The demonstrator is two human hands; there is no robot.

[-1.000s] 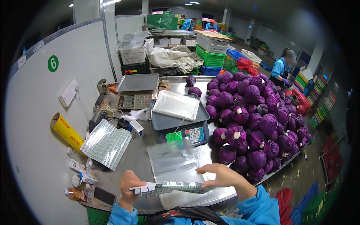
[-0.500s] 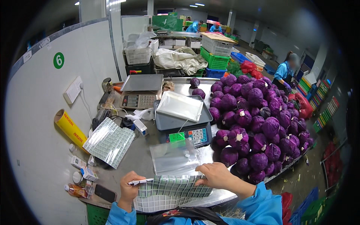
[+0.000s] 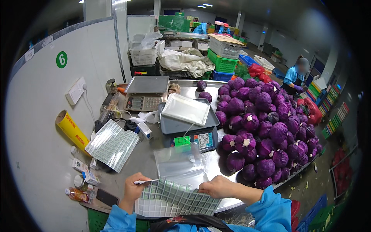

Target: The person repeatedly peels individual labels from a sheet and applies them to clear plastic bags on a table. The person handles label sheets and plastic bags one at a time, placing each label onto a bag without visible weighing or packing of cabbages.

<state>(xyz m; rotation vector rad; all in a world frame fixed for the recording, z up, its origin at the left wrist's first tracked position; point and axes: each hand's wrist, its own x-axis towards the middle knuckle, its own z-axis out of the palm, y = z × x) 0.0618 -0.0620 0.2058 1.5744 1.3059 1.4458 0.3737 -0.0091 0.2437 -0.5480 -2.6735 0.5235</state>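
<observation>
A sheet of small green-and-white labels [image 3: 193, 198] in a grid lies bent between my hands at the table's near edge. My left hand [image 3: 135, 190] is closed on its left side, with a narrow white piece seen edge-on at the fingers; I cannot tell if it is part of the sheet. My right hand [image 3: 217, 188] pinches the upper right edge. Beneath the bent part shows a paler white grid layer [image 3: 154, 207]. Just beyond lie clear plastic bags [image 3: 179, 164], in front of a digital scale [image 3: 189, 136] carrying a stack of clear film bags [image 3: 186, 109].
Purple cabbages [image 3: 266, 127] are heaped on the right. To the left lie another label sheet [image 3: 112, 146], a yellow tube [image 3: 73, 131], a phone [image 3: 107, 197] and a drink bottle [image 3: 77, 194]. A second scale [image 3: 145, 94] stands behind. A co-worker [image 3: 294, 77] stands at far right.
The sheet's grid part has bent further and slants down to the right. My right hand has moved slightly down, and my left hand has shifted a little.
</observation>
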